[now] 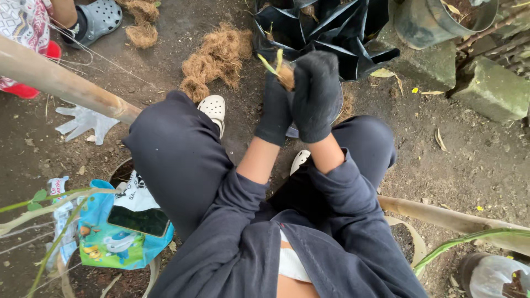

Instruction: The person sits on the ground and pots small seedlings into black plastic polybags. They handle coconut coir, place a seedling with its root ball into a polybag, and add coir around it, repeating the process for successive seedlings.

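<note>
Both my hands wear black gloves and meet in front of my knees. My left hand (pixel 274 110) and my right hand (pixel 316 94) close together around a small plant (pixel 279 67) with a brown fibre-wrapped root ball and a few yellow-green leaves sticking out at the top left. My right hand covers most of the root ball. Just beyond my hands lie black plastic grow bags (pixel 326 33), open and crumpled. I squat in dark trousers and white clogs (pixel 213 108).
Clumps of brown coconut fibre (pixel 217 58) lie on the dirt ahead. A bamboo pole (pixel 61 83) crosses at left, another (pixel 452 219) at right. A white glove (pixel 83 122), a colourful bag with a phone (pixel 122 229), stone blocks (pixel 491 88), a metal bucket (pixel 436 19) and another person's grey clog (pixel 99 19) surround me.
</note>
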